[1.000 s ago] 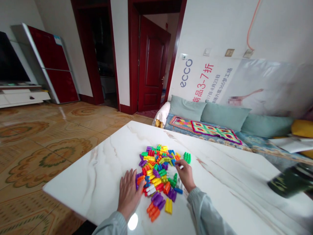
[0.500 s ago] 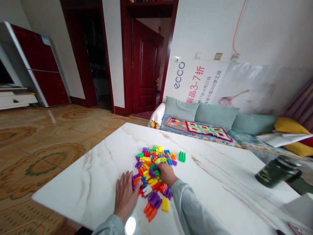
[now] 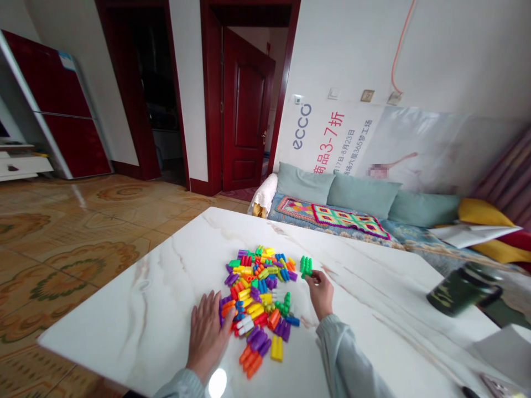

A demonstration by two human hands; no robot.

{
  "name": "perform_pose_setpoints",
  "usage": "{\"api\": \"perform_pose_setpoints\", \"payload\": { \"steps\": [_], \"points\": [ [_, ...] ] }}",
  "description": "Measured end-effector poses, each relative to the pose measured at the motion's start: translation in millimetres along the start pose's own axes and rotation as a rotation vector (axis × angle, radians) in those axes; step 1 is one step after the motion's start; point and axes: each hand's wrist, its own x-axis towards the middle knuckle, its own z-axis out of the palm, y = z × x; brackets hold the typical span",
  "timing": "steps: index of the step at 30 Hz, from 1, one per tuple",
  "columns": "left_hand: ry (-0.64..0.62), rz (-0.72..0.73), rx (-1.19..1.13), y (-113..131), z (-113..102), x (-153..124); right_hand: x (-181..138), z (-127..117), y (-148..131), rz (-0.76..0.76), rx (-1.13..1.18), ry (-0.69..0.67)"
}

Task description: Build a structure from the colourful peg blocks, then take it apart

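A pile of colourful plastic toy pieces (image 3: 256,309), bullet-shaped and many joined in rows, is spread over the marble-patterned table (image 3: 166,309). My left hand (image 3: 208,331) lies flat at the pile's left edge, fingers stretched, its thumb by an orange piece (image 3: 228,309). To the right of the pile, my right hand (image 3: 321,292) pinches a green toy piece (image 3: 307,273) between thumb and fingertips. That piece is at the near end of a row of green pieces (image 3: 306,262); whether they are joined I cannot tell. Near the pile's right side are more green pieces (image 3: 284,304).
A dark green camouflage mug (image 3: 458,288) stands at the table's right side, with a white box-like object (image 3: 504,351) nearer to me. Beyond the table is a sofa with pale green cushions (image 3: 305,183). Tiled floor (image 3: 103,221) lies to the left.
My right hand has moved from the middle of the pile out to the right, to the green row, with a green piece in its fingers. My left hand has stayed by the pile.
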Motion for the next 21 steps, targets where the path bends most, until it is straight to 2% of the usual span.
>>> {"api": "perform_pose_setpoints", "payload": {
  "steps": [3, 6, 11, 21],
  "points": [
    [0.01, 0.01, 0.017, 0.4, 0.2, -0.1, 9.5, -3.5, 25.3, 0.075, 0.023, 0.078],
    [0.012, 0.011, 0.027, 0.0, 1.2, -0.3, 12.8, 3.9, 37.3, 0.096, 0.045, 0.086],
    [0.015, 0.003, 0.025, -0.4, 1.7, -0.6, 16.3, 17.3, 41.7, 0.091, 0.053, 0.092],
    [0.008, -0.004, 0.021, 1.4, -0.5, -1.3, 21.8, 22.7, 44.6, 0.07, 0.055, 0.134]
  ]
}}
